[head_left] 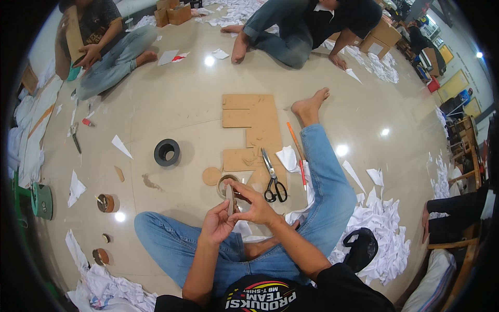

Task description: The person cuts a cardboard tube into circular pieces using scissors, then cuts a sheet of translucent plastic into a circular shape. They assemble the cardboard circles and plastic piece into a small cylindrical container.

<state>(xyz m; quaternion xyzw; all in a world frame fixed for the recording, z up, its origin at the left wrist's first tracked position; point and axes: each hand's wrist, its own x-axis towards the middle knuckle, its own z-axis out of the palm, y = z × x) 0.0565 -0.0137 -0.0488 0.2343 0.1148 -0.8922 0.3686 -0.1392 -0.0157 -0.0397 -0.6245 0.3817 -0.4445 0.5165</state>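
My left hand (pixel 218 222) and my right hand (pixel 254 202) meet above my lap, fingers closed round a thin grey-brown piece of cardboard (pixel 230 199). It is seen nearly edge-on, and my fingers cover part of it. Just beyond the fingertips is a roll of tape (pixel 221 188), partly hidden by my right hand. A round cardboard disc (pixel 211 176) lies on the floor beside the roll. Farther ahead is a large cut cardboard sheet (pixel 262 117) with notches in its left side. Black-handled scissors (pixel 272 179) rest partly on it, right of my hands.
A black tape roll (pixel 167 152) stands left of the cardboard. An orange stick-like tool (pixel 294 136) and a red pen (pixel 302 174) lie by my leg. White fabric scraps (pixel 382 234) heap at right. Two people sit opposite; one holds a long cardboard piece (pixel 74 36).
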